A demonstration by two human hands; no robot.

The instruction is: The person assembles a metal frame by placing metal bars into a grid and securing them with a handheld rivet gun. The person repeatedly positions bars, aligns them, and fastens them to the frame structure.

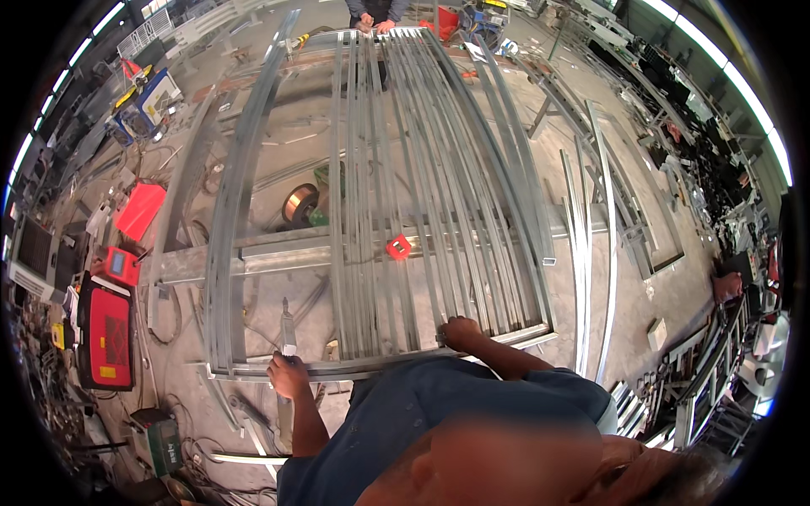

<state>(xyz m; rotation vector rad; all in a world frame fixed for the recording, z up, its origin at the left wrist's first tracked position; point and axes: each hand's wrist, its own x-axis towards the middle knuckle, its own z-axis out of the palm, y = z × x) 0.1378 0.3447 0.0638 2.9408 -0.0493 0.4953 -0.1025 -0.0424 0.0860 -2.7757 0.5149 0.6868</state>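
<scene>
At metal frame (337,368), left hand (289,376), right hand (461,334), each grip unclear, yellow label (107,372) on red machine (111,333)

left hand (288,376) curled, right hand (462,334) curled, farther forward

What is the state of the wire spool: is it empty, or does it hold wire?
The wire spool holds wire: copper-coloured windings show on it. How full it is, I cannot tell.

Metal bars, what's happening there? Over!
Left hand at near edge of metal frame. Right hand at near ends of bars. Bars side by side. Red tool on top.
</scene>
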